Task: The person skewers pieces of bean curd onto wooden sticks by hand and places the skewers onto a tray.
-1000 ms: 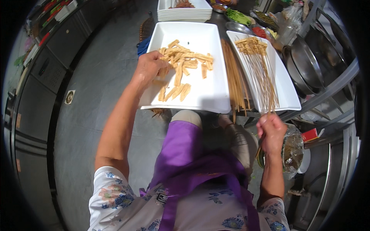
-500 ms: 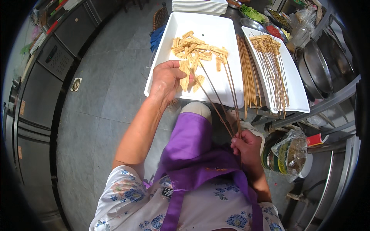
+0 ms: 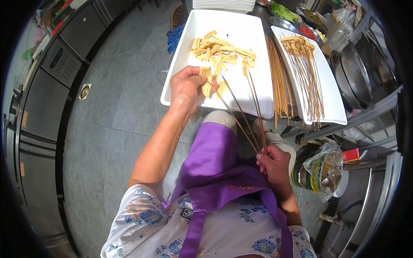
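My left hand (image 3: 184,88) pinches a crinkled, pale yellow strip of tofu skin (image 3: 206,81) over the near left part of a large white tray (image 3: 178,51). Lower right, my right hand (image 3: 274,163) is closed round the near ends of several thin brown skewers (image 3: 257,124), which fan out toward the tray. One skewer's tip reaches the strip at my left fingers; whether it has pierced it I cannot tell. Other tips bear tofu skin pieces (image 3: 245,68). A loose pile of tofu skin (image 3: 217,46) lies in the tray's far half.
Bare skewers (image 3: 278,81) lie in a row right of the tray. Beyond them, a narrower white tray (image 3: 333,105) holds loaded skewers (image 3: 301,47). Metal bowls (image 3: 350,73) stand on the right rack, with a plastic-covered tub (image 3: 320,172) below. Stacked white trays (image 3: 223,5) are at the far edge.
The skewers and their tips have shifted slightly against the tray. The view has moved a little too. Both hands keep their grips.
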Demonstrator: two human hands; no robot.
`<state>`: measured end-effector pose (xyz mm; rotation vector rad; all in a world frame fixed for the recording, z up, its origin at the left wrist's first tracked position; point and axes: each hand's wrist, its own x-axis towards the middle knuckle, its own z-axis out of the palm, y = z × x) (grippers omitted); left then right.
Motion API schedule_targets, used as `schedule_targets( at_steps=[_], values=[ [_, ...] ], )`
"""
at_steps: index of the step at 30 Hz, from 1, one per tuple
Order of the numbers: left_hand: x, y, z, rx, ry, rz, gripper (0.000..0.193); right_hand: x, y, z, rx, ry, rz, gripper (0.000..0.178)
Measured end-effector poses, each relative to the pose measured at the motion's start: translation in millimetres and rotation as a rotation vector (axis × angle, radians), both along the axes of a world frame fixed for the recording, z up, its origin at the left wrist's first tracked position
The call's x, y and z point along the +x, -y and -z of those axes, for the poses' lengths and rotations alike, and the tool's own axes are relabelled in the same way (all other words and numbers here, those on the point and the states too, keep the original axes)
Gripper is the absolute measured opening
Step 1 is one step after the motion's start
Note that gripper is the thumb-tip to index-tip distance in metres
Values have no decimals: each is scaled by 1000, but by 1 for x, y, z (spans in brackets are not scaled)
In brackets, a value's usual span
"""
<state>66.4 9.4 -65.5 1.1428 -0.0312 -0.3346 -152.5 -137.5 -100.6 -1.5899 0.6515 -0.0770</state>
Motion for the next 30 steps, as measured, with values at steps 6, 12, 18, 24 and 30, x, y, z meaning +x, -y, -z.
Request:
schedule_targets(
  at_steps=[6,12,18,24,30],
  values=[
    [1,0,22,185,207,-56,10,2,-7,1,-24,13,69,5],
    [-15,4,20,521,592,-193,11,3,-11,4,-82,34,81,5],
    [-23,14,20,507,557,-45,13,9,-13,-8,-171,88,66,5],
    [3,16,-8,366,408,-81,16,-10,13,-18,-835,273,28,11],
    [17,28,-8,555,540,-156,20,-18,38,-28,-941,287,200,8]
  ],
)
